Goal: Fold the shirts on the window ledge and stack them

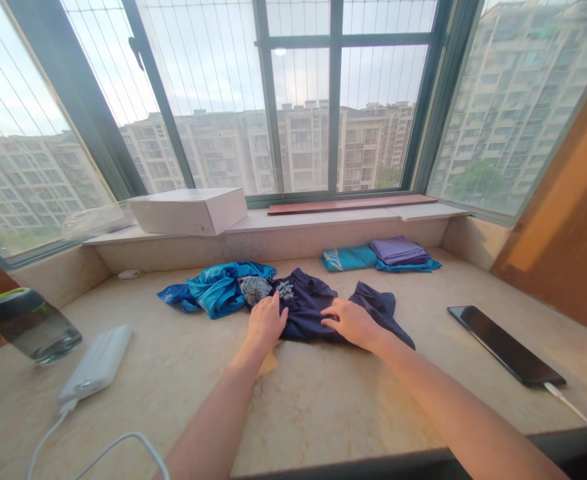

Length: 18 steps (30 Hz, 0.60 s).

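Note:
A dark navy garment [306,303] lies spread and wrinkled on the stone counter, a sleeve-like part reaching right. My left hand [266,323] rests at its left edge, index finger and thumb apart, near a grey patterned cloth [257,289]. The other fingers of that hand are partly hidden. On the right part of the garment is my right hand [350,320], fingers loosely bent and apart, tips touching the fabric. Crumpled blue cloth [223,287] lies just left of the garment. A small yellowish piece [268,363] shows beneath my left wrist.
Folded purple cloth [398,251] and a turquoise bundle [349,258] lie at the back right. A white box [188,210] sits on the sill. Left are a bottle [30,323] and a white power bank [96,363] with cable; right, a phone [506,343] on a cable.

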Motion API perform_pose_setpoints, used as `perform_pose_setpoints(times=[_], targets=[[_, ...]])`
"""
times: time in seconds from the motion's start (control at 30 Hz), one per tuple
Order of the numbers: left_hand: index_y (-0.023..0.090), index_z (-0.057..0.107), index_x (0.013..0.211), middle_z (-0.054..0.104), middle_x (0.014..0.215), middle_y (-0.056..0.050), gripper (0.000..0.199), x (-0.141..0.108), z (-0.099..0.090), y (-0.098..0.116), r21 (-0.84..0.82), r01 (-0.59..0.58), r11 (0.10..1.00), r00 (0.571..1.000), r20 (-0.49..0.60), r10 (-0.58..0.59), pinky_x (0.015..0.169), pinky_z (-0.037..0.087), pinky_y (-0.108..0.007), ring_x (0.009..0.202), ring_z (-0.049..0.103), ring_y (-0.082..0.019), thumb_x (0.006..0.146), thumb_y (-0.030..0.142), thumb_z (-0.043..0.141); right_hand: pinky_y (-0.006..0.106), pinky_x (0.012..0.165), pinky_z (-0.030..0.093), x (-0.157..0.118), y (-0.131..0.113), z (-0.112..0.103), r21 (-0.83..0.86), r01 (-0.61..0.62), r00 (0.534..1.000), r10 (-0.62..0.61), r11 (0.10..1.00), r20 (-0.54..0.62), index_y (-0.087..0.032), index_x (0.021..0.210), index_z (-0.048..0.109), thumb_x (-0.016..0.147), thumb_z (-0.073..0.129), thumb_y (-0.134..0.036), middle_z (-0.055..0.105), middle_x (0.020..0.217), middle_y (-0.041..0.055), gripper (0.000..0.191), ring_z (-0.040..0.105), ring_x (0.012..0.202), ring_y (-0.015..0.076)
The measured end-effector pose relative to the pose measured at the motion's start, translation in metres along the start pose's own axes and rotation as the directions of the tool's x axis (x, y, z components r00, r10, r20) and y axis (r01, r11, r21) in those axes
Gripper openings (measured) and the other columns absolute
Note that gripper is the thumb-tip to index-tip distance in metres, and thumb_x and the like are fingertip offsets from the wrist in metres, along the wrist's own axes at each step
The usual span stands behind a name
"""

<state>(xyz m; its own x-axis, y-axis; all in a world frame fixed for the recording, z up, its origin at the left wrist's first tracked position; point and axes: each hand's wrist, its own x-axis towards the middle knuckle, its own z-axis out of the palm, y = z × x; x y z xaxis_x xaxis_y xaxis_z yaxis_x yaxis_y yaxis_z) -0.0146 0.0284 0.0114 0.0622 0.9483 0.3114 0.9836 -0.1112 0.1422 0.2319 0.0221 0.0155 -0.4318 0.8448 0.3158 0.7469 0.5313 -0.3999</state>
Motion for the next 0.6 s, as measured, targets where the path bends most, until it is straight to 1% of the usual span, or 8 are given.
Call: perform_pose_setpoints(times=[0.07, 0.13, 0.23, 0.33, 0.47, 0.53, 0.57, 0.6], targets=[[0.012, 0.063, 0.126, 0.072, 0.112, -0.019, 0.037, 0.002, -0.004, -0.001, 0.016, 0.036, 0.999, 0.999, 0.014, -0.036, 0.094, 0.050, -0.042, 0.110, 0.066, -0.032, 0.095, 0.029, 0.054, 0.029, 0.071, 0.051, 0.000, 0.000, 0.000, -0.004, -0.020, 1.000, 0.020, 1.000, 0.013, -0.027, 0.094, 0.081, 0.090, 0.068, -0.030, 0.074, 0.092, 0.0049, 0.014, 0.070, 0.079, 0.0211], [0.014, 0.069, 0.112, 0.073, 0.104, -0.017, 0.026, 0.004, -0.008, -0.003, 0.021, 0.062, 0.998, 0.998, 0.007, -0.063, 0.089, 0.051, -0.042, 0.105, 0.068, -0.032, 0.094, 0.027, 0.055, 0.029, 0.071, 0.050, -0.001, -0.001, -0.003, 0.013, -0.020, 0.999, 0.021, 1.000, -0.026, -0.026, 0.088, 0.080, 0.091, 0.065, -0.027, 0.075, 0.089, 0.0038, 0.015, 0.070, 0.079, 0.0208], [0.017, 0.072, 0.092, 0.073, 0.096, -0.016, 0.015, 0.006, -0.008, -0.007, 0.016, 0.096, 0.995, 0.995, -0.004, -0.096, 0.087, 0.050, -0.042, 0.100, 0.068, -0.032, 0.090, 0.025, 0.060, 0.029, 0.070, 0.049, 0.000, -0.003, -0.012, 0.044, -0.007, 0.982, 0.015, 0.999, -0.187, -0.025, 0.086, 0.077, 0.096, 0.058, -0.030, 0.073, 0.085, 0.0040, 0.023, 0.069, 0.077, 0.0201], [0.019, 0.072, 0.078, 0.073, 0.087, -0.014, 0.011, 0.007, -0.006, -0.011, -0.007, 0.137, 0.991, 0.990, -0.027, -0.137, 0.084, 0.051, -0.040, 0.095, 0.068, -0.032, 0.085, 0.023, 0.064, 0.029, 0.068, 0.048, 0.002, -0.003, -0.019, 0.075, 0.025, 0.944, 0.002, 0.997, -0.331, -0.023, 0.084, 0.073, 0.099, 0.052, -0.037, 0.071, 0.083, 0.0051, 0.029, 0.067, 0.074, 0.0205], [0.021, 0.071, 0.076, 0.073, 0.086, -0.011, 0.018, 0.007, -0.010, -0.017, -0.065, 0.164, 0.984, 0.981, -0.091, -0.169, 0.078, 0.051, -0.034, 0.087, 0.069, -0.027, 0.088, 0.022, 0.057, 0.031, 0.068, 0.048, 0.001, -0.002, -0.024, 0.136, 0.082, 0.903, -0.016, 0.987, -0.430, -0.023, 0.083, 0.067, 0.100, 0.049, -0.043, 0.069, 0.080, 0.0050, 0.032, 0.064, 0.072, 0.0205], [0.021, 0.071, 0.085, 0.072, 0.093, -0.011, 0.024, 0.009, -0.016, -0.021, -0.135, 0.177, 0.975, 0.961, -0.191, -0.201, 0.078, 0.051, -0.034, 0.087, 0.069, -0.025, 0.093, 0.025, 0.049, 0.031, 0.070, 0.049, 0.000, 0.001, -0.031, 0.195, 0.071, 0.821, 0.054, 0.978, -0.568, -0.022, 0.085, 0.065, 0.100, 0.050, -0.045, 0.068, 0.079, 0.0048, 0.031, 0.064, 0.072, 0.0204], [0.020, 0.070, 0.091, 0.071, 0.095, -0.011, 0.025, 0.010, -0.019, -0.024, -0.206, 0.184, 0.961, 0.931, -0.278, -0.238, 0.079, 0.051, -0.034, 0.087, 0.069, -0.025, 0.095, 0.027, 0.046, 0.031, 0.070, 0.049, 0.000, 0.004, -0.035, 0.238, 0.053, 0.744, 0.121, 0.970, -0.657, -0.022, 0.086, 0.065, 0.099, 0.049, -0.047, 0.068, 0.080, 0.0051, 0.032, 0.063, 0.072, 0.0205], [0.020, 0.068, 0.095, 0.071, 0.096, -0.011, 0.027, 0.011, -0.023, -0.026, -0.295, 0.185, 0.937, 0.882, -0.372, -0.291, 0.081, 0.052, -0.035, 0.088, 0.069, -0.025, 0.096, 0.030, 0.044, 0.032, 0.070, 0.050, 0.000, 0.008, -0.040, 0.289, 0.030, 0.644, 0.203, 0.957, -0.738, -0.022, 0.088, 0.065, 0.100, 0.048, -0.049, 0.068, 0.081, 0.0059, 0.034, 0.063, 0.073, 0.0205]])
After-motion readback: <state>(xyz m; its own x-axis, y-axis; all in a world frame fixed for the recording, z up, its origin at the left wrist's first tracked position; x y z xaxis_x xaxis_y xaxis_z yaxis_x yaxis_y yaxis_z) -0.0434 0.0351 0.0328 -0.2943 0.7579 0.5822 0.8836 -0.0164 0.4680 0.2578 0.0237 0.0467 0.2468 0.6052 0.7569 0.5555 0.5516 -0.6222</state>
